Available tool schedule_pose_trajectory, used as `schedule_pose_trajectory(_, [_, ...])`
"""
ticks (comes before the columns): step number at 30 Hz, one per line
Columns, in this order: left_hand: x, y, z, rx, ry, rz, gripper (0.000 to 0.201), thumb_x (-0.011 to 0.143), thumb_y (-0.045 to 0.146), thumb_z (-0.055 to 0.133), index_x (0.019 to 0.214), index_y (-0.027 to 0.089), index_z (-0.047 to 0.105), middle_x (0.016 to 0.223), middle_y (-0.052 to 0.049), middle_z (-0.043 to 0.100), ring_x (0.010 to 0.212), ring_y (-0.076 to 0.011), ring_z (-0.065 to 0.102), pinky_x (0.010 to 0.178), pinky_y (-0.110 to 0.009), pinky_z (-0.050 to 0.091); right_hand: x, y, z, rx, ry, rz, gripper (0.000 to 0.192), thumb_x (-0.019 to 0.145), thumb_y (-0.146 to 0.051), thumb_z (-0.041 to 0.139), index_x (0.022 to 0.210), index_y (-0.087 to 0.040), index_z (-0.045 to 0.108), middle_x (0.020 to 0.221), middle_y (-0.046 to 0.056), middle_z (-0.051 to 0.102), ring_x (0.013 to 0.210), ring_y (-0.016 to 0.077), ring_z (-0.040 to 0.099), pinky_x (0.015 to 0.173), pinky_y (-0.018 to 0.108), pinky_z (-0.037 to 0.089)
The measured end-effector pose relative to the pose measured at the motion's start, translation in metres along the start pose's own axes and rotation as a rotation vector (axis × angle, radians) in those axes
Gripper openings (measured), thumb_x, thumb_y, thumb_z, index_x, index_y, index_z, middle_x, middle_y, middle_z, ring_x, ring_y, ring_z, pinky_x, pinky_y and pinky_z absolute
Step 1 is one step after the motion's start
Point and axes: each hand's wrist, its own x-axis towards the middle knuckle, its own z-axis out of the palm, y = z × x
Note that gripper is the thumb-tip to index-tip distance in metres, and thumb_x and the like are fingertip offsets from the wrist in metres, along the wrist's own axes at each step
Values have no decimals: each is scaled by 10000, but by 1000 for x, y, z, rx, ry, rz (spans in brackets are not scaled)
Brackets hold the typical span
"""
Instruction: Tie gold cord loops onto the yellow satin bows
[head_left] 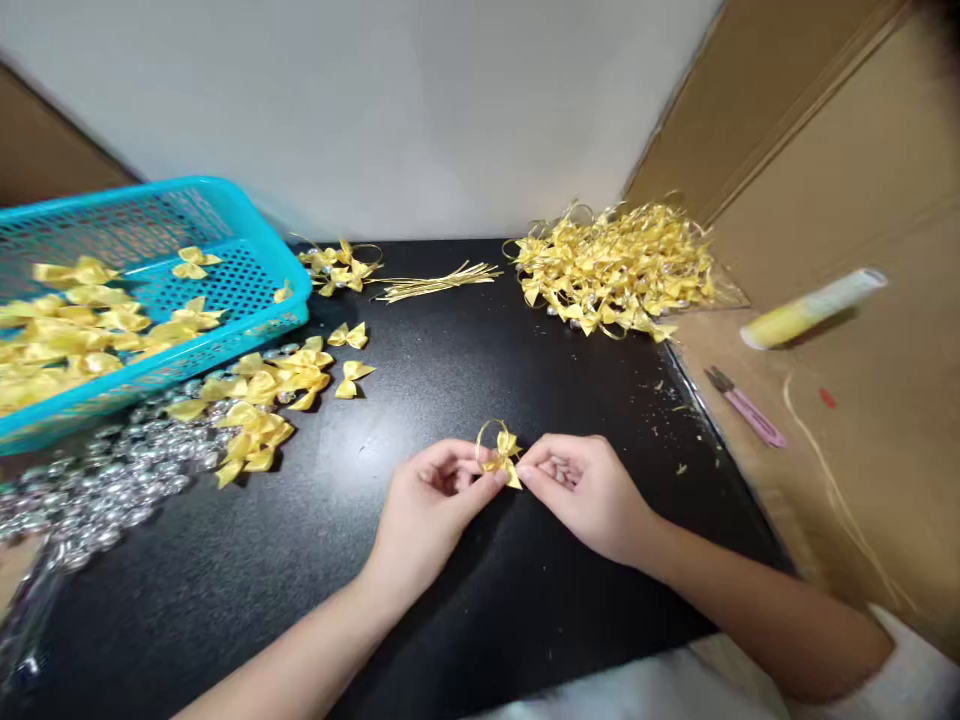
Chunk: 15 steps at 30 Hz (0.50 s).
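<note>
My left hand (427,505) and my right hand (585,490) meet over the middle of the black table (450,380). Between their fingertips they pinch one small yellow ribbon bow with a gold wire loop (501,452). Both hands hold it just above the tabletop. Loose yellow bows (262,395) lie to the left of my left hand. A bundle of gold wire ties (435,284) lies further back.
A turquoise plastic basket (247,270) with yellow bows stands at the left. Silver beads (97,480) spread below it. A big pile of finished bows with loops (619,265) sits back right. On the cardboard (862,420) at right lie a yellow tube (810,308) and pink clippers (746,408).
</note>
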Motion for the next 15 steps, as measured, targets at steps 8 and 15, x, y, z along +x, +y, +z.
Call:
schedule_pose_trajectory(8, [1, -1, -2, -34, -18, -3, 200, 654, 282, 816, 745, 155, 691, 605, 40, 599, 541, -61, 468, 548, -184, 355, 4, 5, 1, 38, 1, -2, 178, 826, -283, 597, 715, -153, 644, 575, -15, 552, 507, 86, 447, 496, 231, 341])
schedule_pose_trajectory(15, [0, -1, -2, -52, -71, 9, 203, 674, 276, 805, 753, 145, 671, 650, 19, 636, 561, -69, 494, 559, -186, 371, 4, 6, 3, 92, -18, 29, 185, 826, -299, 613, 723, -149, 646, 569, -23, 534, 495, 84, 449, 486, 228, 339])
